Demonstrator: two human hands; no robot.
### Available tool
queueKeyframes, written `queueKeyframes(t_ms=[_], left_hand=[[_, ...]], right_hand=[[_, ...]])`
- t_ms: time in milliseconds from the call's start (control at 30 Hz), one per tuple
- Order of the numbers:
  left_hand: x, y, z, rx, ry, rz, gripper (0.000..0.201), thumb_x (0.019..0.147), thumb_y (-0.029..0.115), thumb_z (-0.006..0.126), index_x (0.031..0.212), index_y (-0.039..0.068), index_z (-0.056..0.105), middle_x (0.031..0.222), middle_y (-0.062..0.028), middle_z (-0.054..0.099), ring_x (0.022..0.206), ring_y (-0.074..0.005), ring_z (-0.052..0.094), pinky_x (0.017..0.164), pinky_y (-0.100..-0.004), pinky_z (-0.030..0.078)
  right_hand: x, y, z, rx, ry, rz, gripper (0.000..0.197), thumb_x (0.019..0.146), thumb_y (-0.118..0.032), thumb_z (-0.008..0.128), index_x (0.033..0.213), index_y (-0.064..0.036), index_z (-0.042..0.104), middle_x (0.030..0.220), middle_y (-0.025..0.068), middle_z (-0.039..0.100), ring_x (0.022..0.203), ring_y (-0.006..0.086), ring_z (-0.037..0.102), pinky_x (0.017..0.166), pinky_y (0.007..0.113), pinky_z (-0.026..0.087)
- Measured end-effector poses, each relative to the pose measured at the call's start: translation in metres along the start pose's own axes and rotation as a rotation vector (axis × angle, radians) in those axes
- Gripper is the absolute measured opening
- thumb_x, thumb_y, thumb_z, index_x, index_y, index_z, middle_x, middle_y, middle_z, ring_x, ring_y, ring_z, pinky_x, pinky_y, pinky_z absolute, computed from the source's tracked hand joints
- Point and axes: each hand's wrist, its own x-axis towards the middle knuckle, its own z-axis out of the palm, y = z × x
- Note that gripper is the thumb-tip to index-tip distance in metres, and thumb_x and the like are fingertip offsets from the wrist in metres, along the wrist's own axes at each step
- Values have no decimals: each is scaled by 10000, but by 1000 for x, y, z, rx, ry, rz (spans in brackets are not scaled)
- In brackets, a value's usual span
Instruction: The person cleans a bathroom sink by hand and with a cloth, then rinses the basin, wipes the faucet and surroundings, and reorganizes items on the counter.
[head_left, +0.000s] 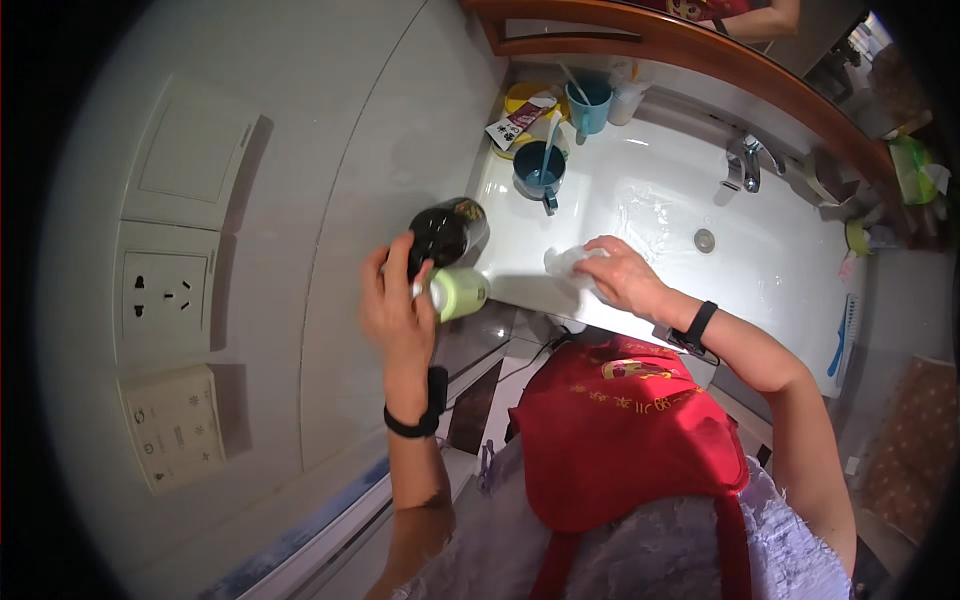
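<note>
My right grip (pixel 625 280): fingers pressed together on a crumpled white wad (pixel 570 263), a bit of it poking out ahead of my fingertips; whether it is cloth or paper I cannot tell.
White wad: over the near left part of the white sink (pixel 770 275), well to the left of the round drain (pixel 705 241).
My left grip (pixel 400 310): fingers bent at the tops of two bottles; I cannot tell whether they are closed on either one.
Dark bottle (pixel 438 240): at my left fingertips, glossy black, close by the tiled wall (pixel 330 330).
Green bottle (pixel 462 293): pale green with a white cap, just beside the dark one and nearer to me, its cap against or next to my thumb side.
Sink: wet streaks shine on its bottom; the chrome faucet (pixel 748 165) stands at its far side.
Cups: a dark teal cup (pixel 540 172) and a lighter blue cup (pixel 590 106) sit in the far left corner, a toothbrush in each.
Toothpaste tube (pixel 522 123): white and dark red, lying across something yellow, left of the lighter cup.
Blue comb (pixel 843 340): at the right end of the sink.
Wrists: a black band on each of mine.
Apron (pixel 630 440): red, hanging down my front.
</note>
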Motion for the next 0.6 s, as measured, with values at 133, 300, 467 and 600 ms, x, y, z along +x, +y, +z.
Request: queueKeyframes(t_ms=[133,300,467,600], left_hand=[[-33,-4,-39,-27,41,-66,399,789,6,746,1175,54,656,1059,-162,591,869,-318,620,720,-388,518],[-63,-1,-68,46,-55,-128,466,771,-105,683,1216,18,621,1071,-176,579,973,-330,611,779,-391,539],[-88,-2,-74,142,-75,-172,481,738,-102,717,1190,42,633,1065,-165,602,942,-320,627,794,-392,531],[-96,-5,-72,60,-108,-217,472,740,-105,710,1188,25,637,1054,-154,597,939,-306,626,793,-382,531]], right_hand=[[12,2,30,-404,-279,-394,367,877,-158,552,1230,-128,648,1286,87,600,1345,284,437,1193,459,272],[36,7,53,-249,-444,-573,474,930,-273,528,1390,-160,527,1522,87,407,1432,307,335,1202,487,244],[65,-5,81,-54,-502,-693,531,957,-238,525,1475,-177,425,1551,79,365,1444,301,316,1208,478,248],[98,-8,116,-68,-409,-692,571,940,-239,570,1483,-170,407,1563,66,347,1449,268,315,1221,463,237]])
